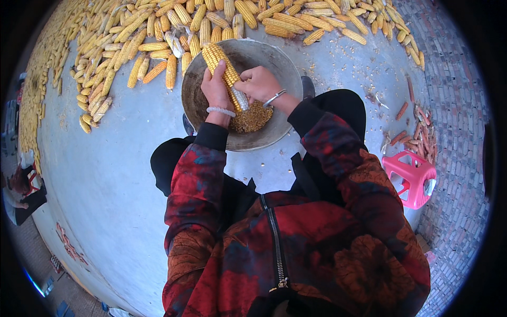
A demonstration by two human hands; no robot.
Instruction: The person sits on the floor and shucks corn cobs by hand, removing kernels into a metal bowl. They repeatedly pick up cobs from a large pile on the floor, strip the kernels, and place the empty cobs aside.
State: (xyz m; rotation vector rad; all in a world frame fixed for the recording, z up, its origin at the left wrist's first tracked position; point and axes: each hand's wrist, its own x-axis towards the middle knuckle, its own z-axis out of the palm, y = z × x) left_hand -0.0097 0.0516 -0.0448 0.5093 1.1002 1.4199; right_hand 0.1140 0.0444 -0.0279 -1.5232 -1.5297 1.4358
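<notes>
My left hand (216, 89) is wrapped around a yellow corn cob (219, 59), thumb along its upper side. The cob tilts over a wide metal basin (285, 119) between my knees. Near its lower end a strip is bare of kernels and shows whitish. My right hand (259, 84) presses its curled fingers against the cob beside that strip; whether it pinches loose kernels is hidden. Shelled kernels (253, 119) lie heaped in the bottom of the basin, below the cob. A beaded bracelet circles my left wrist and a metal bangle my right.
Unshelled corn cobs (170, 71) spread in a large pile beyond the basin and along the left. A pink plastic stool (416, 178) stands at my right, near stripped reddish cobs (425, 136). Brick paving (455, 119) borders the concrete floor (111, 178). Another person (21, 204) is at far left.
</notes>
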